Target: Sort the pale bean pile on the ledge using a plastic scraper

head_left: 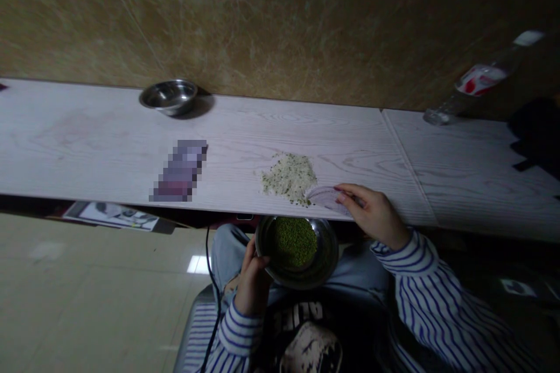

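**Along the front edge of the surface [87, 151], a bean bowl [329, 245] below and a mixed pile [289, 178] above**

Below the front edge, toward the left end, lie some printed papers [116, 215]. Above them and to the right, a back bowl [170, 99] of shiny metal sits close to the back edge. A flat thing [178, 172], too blurred to name, lies just inside the front edge. A dark cable [213, 280] hangs down past that edge.

Next comes the left hand [254, 280], its thumb on the rim of the bean bowl and its fingers curled against the outside. The bowl is over the lap, just below the front edge, tipped so that the green beans [294, 242] inside show. Directly above, near the front edge, is the pile, pale grains flecked with green.

A clear disc [330, 199] meets the pile's lower right side. The right hand [378, 213] pinches its far side between thumb and fingers.

Farther right, a bottle [479, 81] with a white cap has its base near the back edge. A dark thing [536, 134], hard to make out, lies at the far right.
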A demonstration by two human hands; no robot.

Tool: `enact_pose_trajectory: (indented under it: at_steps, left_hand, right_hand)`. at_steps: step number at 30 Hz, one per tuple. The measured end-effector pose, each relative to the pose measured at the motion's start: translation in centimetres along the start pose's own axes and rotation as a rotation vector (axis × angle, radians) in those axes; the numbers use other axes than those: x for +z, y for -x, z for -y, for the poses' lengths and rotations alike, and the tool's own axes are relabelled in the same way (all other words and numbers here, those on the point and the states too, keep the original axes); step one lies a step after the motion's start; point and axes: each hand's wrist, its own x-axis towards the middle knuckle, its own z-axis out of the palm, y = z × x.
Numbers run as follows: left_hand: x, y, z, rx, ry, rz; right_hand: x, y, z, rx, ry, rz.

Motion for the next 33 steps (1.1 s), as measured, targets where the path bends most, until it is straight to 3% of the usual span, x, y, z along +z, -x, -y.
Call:
enact_pose_trajectory:
  at_steps: [17, 33]
  left_hand:
    - [-0.1, 0.0, 0.0, -0.011, 0.006, 0.03]
    - [-0.3, -0.4, 0.4, 0.003, -0.001, 0.059]
  right_hand:
    - [-1.7, 1.0, -0.3, 0.057, -0.04, 0.014]
    - [-0.6, 1.1, 1.2, -0.001, -0.031, 0.074]
